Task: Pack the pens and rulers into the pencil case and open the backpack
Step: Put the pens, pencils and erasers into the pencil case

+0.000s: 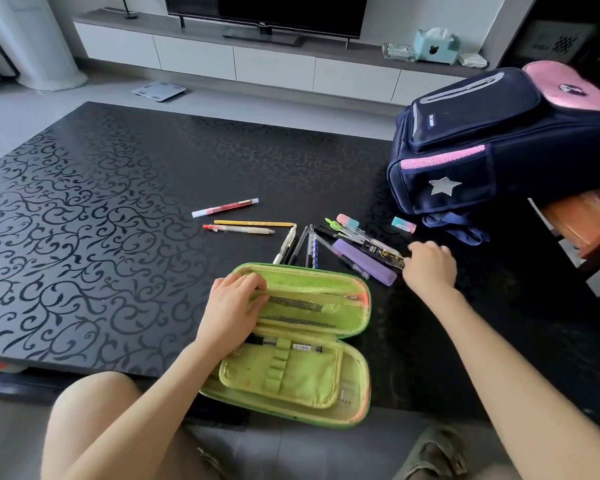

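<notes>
Just beyond the open pencil case [355, 327], pens [302, 242] fan across the black patterned counter [101, 220]. The left hand [232, 306] rests relaxed fingers on its mesh. The right hand [428, 263] curls fingers round a black packet [381, 248], with the backpack [499, 150] farther off.

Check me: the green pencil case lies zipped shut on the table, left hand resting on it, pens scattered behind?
No. The head view shows the green pencil case lying open on the table, not zipped shut; the left hand rests on it, pens scattered behind.
</notes>
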`<state>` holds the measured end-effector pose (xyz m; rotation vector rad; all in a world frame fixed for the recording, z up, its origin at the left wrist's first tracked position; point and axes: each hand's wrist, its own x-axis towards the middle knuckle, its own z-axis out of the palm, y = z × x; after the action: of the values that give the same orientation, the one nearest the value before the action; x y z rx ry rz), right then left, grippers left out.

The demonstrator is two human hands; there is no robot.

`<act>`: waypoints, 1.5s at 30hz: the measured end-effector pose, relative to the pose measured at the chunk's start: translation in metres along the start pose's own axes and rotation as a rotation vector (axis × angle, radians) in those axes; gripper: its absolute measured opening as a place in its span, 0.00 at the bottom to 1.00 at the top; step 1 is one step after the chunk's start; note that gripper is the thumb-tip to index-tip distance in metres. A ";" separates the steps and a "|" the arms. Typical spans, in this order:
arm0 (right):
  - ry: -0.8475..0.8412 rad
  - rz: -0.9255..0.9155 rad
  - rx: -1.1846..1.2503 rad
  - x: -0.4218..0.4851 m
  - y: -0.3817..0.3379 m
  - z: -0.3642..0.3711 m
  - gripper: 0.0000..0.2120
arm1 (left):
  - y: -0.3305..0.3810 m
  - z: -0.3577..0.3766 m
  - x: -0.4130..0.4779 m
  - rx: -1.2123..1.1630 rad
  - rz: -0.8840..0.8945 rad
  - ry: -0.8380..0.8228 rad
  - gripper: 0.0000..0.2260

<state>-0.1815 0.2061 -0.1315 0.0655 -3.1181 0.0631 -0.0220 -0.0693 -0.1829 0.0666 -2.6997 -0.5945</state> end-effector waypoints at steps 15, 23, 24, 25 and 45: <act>0.217 0.016 0.277 -0.023 0.027 -0.018 0.06 | 0.008 -0.020 0.033 0.148 0.055 -0.380 0.09; 0.049 -0.594 0.204 -0.064 -0.079 -0.012 0.07 | 0.004 -0.027 0.021 0.045 0.084 -0.289 0.05; 0.009 -0.613 0.140 -0.065 -0.086 -0.006 0.08 | 0.002 -0.028 0.019 0.061 0.081 -0.292 0.06; -0.023 -0.621 0.103 -0.067 -0.092 0.000 0.09 | 0.000 -0.028 0.019 0.070 0.077 -0.291 0.07; 0.119 -0.256 0.120 -0.035 -0.053 -0.006 0.12 | -0.005 -0.015 0.017 0.027 0.111 -0.206 0.04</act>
<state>-0.1445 0.1546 -0.1242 0.4442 -2.9557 0.2388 -0.0320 -0.0821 -0.1666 -0.1444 -2.8864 -0.5589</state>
